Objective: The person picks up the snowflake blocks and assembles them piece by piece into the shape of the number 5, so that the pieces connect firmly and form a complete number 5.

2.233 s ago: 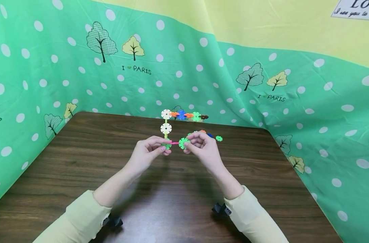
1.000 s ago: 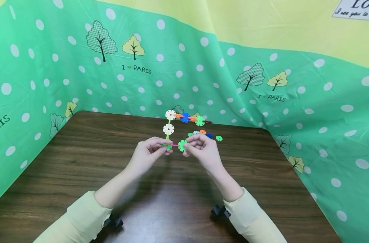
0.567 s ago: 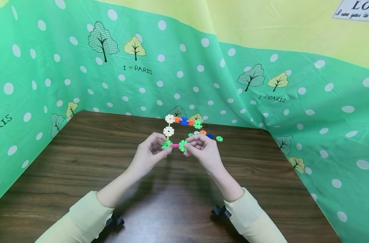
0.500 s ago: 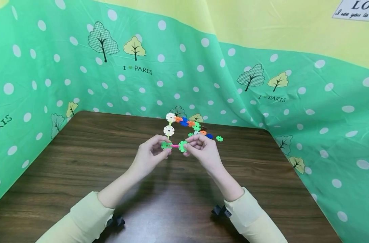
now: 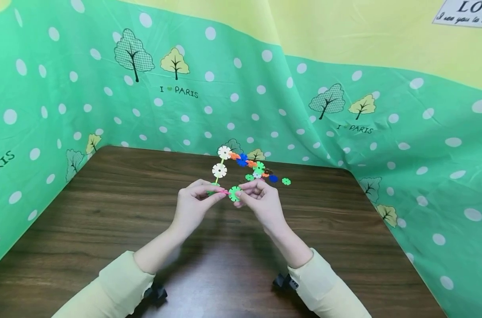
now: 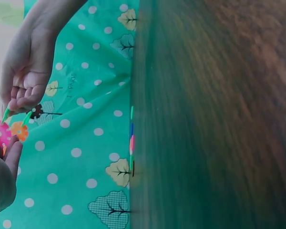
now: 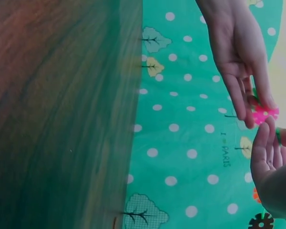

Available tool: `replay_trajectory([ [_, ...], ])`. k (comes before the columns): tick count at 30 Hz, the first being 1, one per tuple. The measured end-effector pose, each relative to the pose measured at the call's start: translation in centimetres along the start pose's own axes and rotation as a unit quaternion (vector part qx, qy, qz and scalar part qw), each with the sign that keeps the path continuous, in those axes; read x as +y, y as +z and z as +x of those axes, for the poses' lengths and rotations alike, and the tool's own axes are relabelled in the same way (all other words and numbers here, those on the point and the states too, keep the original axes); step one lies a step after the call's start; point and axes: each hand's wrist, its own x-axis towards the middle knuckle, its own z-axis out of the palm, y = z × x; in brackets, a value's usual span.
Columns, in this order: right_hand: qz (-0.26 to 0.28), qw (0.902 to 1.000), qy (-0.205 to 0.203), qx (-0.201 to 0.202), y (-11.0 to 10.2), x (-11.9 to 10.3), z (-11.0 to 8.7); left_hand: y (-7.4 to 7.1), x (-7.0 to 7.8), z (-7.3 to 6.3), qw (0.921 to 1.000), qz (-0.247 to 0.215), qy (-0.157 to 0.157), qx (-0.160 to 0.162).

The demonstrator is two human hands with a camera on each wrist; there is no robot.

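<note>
Both hands hold a chain of plastic snowflake discs above the table. My left hand (image 5: 191, 203) pinches the pink snowflake disc (image 7: 267, 113), which shows edge-on between the hands in the head view. The thumb and fingers of my right hand (image 5: 262, 205) pinch the green snowflake disc (image 5: 235, 193) joined to it. Past the left fingertips a second green disc is partly hidden. From there the chain rises through two white discs (image 5: 219, 170), then bends right through orange, a blue disc (image 5: 242, 160), orange, green and a dark brown disc (image 6: 36, 112).
Several loose discs lie on the brown wooden table (image 5: 106, 229) behind the right hand, among them a blue disc (image 5: 273, 178) and a green disc (image 5: 286, 181). A green dotted curtain (image 5: 257, 101) borders the table's back and sides. Black wrist cameras sit below both sleeves.
My left fingers have shifted from the left green disc onto the pink disc. Both hands have drawn slightly closer together, and the chain's far arm has tilted down at its right end.
</note>
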Motion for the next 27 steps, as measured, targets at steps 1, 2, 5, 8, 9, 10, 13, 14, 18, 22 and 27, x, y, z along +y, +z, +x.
replay_trajectory([
  [1,0.004,1.0,-0.002,0.005,0.1,0.1,0.0,0.1,-0.1,-0.1,1.0,-0.004,0.0,0.006],
  [2,0.006,0.9999,-0.004,0.01,0.1,0.2,-0.1,0.2,-0.1,-0.2,0.9999,-0.006,0.001,0.013],
  [5,0.013,0.9997,-0.008,0.02,0.3,0.3,-0.2,0.4,-0.2,-0.4,0.9995,-0.011,0.004,0.029],
  [8,0.018,0.9995,-0.012,0.022,0.5,0.2,-0.4,0.7,-0.4,-0.7,0.9991,-0.014,0.007,0.039],
  [9,0.018,0.9995,-0.013,0.022,0.5,0.2,-0.4,0.7,-0.5,-0.7,0.999,-0.016,0.006,0.042],
  [10,0.018,0.9996,-0.014,0.02,0.5,0.1,-0.4,0.8,-0.6,-0.8,0.9988,-0.018,0.006,0.045],
  [13,0.007,0.9997,-0.013,0.019,0.4,0.1,-0.4,1.1,-1.1,-0.8,0.9986,-0.022,0.004,0.049],
  [14,0.001,0.9997,-0.01,0.02,0.3,0.1,-0.3,1.2,-1.4,-0.7,0.9985,-0.026,0.004,0.048],
  [18,-0.026,0.9992,-0.002,0.03,-0.2,0.2,0.2,1.6,-2.7,-0.4,0.9957,-0.086,-0.011,0.033],
  [22,-0.029,0.9989,-0.007,0.036,-0.7,0.4,0.7,1.7,-3.1,-0.2,0.9837,-0.173,-0.039,0.029],
  [27,-0.024,0.999,-0.003,0.038,-1.0,0.5,1.0,2.0,-3.0,-0.5,0.9658,-0.219,-0.127,0.055],
])
